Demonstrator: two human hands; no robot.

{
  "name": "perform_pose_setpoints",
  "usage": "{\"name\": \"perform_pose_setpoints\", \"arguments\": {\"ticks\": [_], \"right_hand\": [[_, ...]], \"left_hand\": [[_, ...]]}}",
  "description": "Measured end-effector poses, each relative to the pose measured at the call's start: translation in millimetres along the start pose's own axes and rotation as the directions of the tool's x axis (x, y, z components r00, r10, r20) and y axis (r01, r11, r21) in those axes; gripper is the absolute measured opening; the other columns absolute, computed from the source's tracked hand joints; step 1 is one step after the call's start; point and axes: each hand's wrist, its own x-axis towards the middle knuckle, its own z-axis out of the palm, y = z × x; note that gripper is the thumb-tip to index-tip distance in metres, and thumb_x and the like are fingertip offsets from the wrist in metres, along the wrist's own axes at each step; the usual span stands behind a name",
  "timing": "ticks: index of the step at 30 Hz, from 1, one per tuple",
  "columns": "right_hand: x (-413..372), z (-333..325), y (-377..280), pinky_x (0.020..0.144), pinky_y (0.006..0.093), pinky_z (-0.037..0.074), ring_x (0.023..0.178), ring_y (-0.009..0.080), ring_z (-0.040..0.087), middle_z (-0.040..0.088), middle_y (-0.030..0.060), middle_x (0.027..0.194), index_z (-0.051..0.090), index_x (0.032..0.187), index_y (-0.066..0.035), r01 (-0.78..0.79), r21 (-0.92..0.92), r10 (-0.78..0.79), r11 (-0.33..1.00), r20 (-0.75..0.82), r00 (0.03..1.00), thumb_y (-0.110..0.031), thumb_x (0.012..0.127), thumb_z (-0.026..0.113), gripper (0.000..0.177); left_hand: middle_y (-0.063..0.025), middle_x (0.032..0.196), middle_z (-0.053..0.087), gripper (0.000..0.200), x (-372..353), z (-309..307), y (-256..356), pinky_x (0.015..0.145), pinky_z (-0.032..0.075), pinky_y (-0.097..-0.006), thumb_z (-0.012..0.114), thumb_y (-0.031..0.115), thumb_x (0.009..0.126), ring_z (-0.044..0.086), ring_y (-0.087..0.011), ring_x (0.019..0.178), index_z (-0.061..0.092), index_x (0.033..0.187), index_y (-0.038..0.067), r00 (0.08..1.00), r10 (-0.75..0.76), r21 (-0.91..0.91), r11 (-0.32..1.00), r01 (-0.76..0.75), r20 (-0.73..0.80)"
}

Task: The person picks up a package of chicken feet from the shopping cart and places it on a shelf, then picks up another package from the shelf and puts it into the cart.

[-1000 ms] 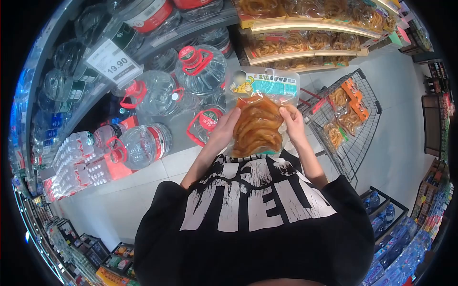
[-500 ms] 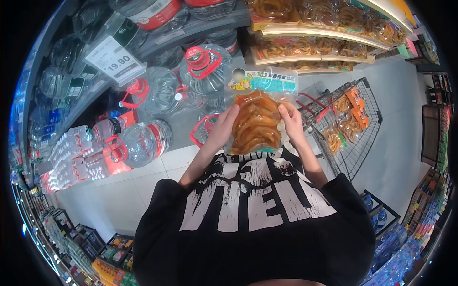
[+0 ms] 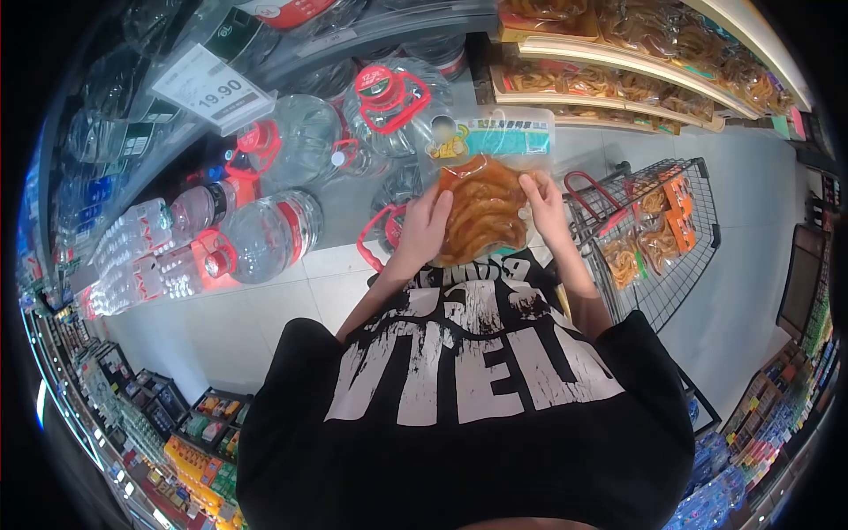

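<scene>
A clear sealed food pack [image 3: 484, 212] hangs in front of my chest, with glossy brown curved pieces inside and a printed teal and white top that has a yellow cartoon figure. I cannot make out which food it is. On the pack's left edge my left hand [image 3: 424, 225] is closed, thumb on the front. My right hand [image 3: 546, 212] pinches the upper right edge. The fingers behind the pack are hidden. Just left of my left hand stands a large water bottle with a red handle [image 3: 380, 237], partly covered.
A wire shopping cart [image 3: 698, 231] stands to the right, with several similar brown food packs [image 3: 655, 243] inside. More packs fill the tiered shelves [image 3: 618, 55] at upper right. Big water bottles [image 3: 269, 237] crowd the left, under a price tag [image 3: 212, 88] reading 19.90.
The view has shifted a little, so the shelves and cart sit slightly differently. The pack and both hands appear a bit higher and farther right, the grip unchanged.
</scene>
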Motion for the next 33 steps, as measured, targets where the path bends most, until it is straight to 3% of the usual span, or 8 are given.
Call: {"name": "perform_pose_setpoints", "arguments": {"ticks": [8, 15, 19, 21, 27, 29, 32, 33], "right_hand": [[16.9, -11.3, -16.6, 0.041, 0.0179, 0.021, 0.046, 0.0002, 0.032, 0.041, -0.0084, 0.055, 0.056, 0.082, -0.007, -0.19, 0.114, 0.201, 0.975, -0.094, 0.975, -0.027, 0.089, 0.056, 0.021], [43.3, -50.1, -56.2, 0.042, 0.0196, 0.032, 0.056, 0.0082, 0.049, 0.058, -0.0003, 0.081, 0.056, 0.103, -0.011, -0.043, 0.57, 0.242, 0.821, -0.28, 0.929, -0.042, 0.088, 0.048, 0.036], [26.1, -66.6, -39.7, 0.04, 0.0193, 0.03, 0.058, 0.0072, 0.049, 0.06, 0.0038, 0.101, 0.052, 0.116, -0.01, -0.012, 0.588, 0.058, 0.809, -0.06, 0.996, -0.047, 0.086, 0.047, 0.048], [23.8, -72.5, -36.4, 0.099, 0.0412, 0.032, 0.118, 0.0262, 0.043, 0.043, 0.0121, 0.13, 0.038, 0.129, -0.004, -0.091, 0.621, 0.072, 0.779, 0.055, 0.996, -0.042, 0.086, 0.05, 0.059], [22.6, -80.5, -13.7, 0.097, 0.0386, 0.035, 0.118, 0.0254, 0.044, 0.043, 0.0137, 0.129, 0.034, 0.133, -0.003, -0.115, 0.568, 0.159, 0.815, -0.028, 0.987, -0.044, 0.087, 0.047, 0.063], [37.6, -111.9, 48.9, 0.097, 0.0381, 0.035, 0.118, 0.0253, 0.043, 0.044, 0.0138, 0.13, 0.032, 0.134, -0.002, -0.39, 0.918, -0.351, 0.068, 0.388, 0.852, -0.05, 0.086, 0.045, 0.069], [11.2, -77.7, -34.0, 0.088, 0.0351, 0.04, 0.107, 0.0213, 0.05, 0.053, 0.0084, 0.12, 0.044, 0.125, -0.004, 0.138, 0.658, 0.031, 0.741, -0.238, 0.971, -0.055, 0.086, 0.043, 0.064], [9.1, -82.2, -31.3, 0.088, 0.0351, 0.04, 0.107, 0.0213, 0.05, 0.053, 0.0084, 0.12, 0.044, 0.125, -0.004, 0.152, 0.654, 0.021, 0.741, -0.248, 0.968, -0.055, 0.086, 0.043, 0.064]], "left_hand": [[-0.0122, 0.104, 0.061, 0.041, 40.8, 14.4, 1.6, 0.085, 0.04, -0.0285, 0.033, 0.027, 0.097, 0.055, -0.015, 0.096, 0.053, 0.113, -0.005, 1.0, -0.031, -0.443, 0.896, 0.028, 0.001], [-0.0071, 0.103, 0.06, 0.042, 107.7, 65.9, 4.4, 0.086, 0.038, -0.0251, 0.037, 0.032, 0.097, 0.051, -0.0108, 0.097, 0.055, 0.11, -0.004, 1.0, 0.015, -0.579, 0.815, 0.0, 0.021], [-0.0039, 0.097, 0.06, 0.042, 100.7, 70.9, -0.3, 0.081, 0.04, -0.0237, 0.038, 0.033, 0.097, 0.051, -0.0088, 0.089, 0.057, 0.105, -0.003, 1.0, 0.015, -0.53, 0.848, -0.008, 0.009], [-0.0033, 0.095, 0.06, 0.042, 97.1, 70.4, -1.8, 0.079, 0.04, -0.0232, 0.038, 0.034, 0.097, 0.051, -0.008, 0.087, 0.057, 0.104, -0.003, 0.999, 0.006, -0.568, 0.822, 0.023, 0.05], [-0.0039, 0.097, 0.059, 0.045, 93.1, 71.7, 0.4, 0.08, 0.04, -0.0239, 0.037, 0.036, 0.097, 0.051, -0.0085, 0.088, 0.056, 0.107, -0.003, 0.994, -0.025, -0.579, 0.811, 0.083, 0.108], [-0.0046, 0.1, 0.059, 0.045, 99.8, 75.2, 3.3, 0.083, 0.039, -0.024, 0.037, 0.036, 0.097, 0.051, -0.0085, 0.091, 0.055, 0.109, -0.003, 0.991, -0.013, -0.614, 0.784, 0.094, 0.135], [-0.0055, 0.105, 0.059, 0.045, 113.1, 88.1, 29.2, 0.086, 0.039, -0.0239, 0.036, 0.035, 0.097, 0.051, -0.0088, 0.095, 0.055, 0.112, -0.003, 0.977, 0.13, -0.544, 0.839, -0.017, 0.169], [-0.0055, 0.105, 0.059, 0.045, 120.0, 93.1, 35.1, 0.086, 0.039, -0.0239, 0.036, 0.035, 0.097, 0.051, -0.0088, 0.095, 0.055, 0.112, -0.003, 0.974, 0.142, -0.545, 0.838, -0.024, 0.176]]}}
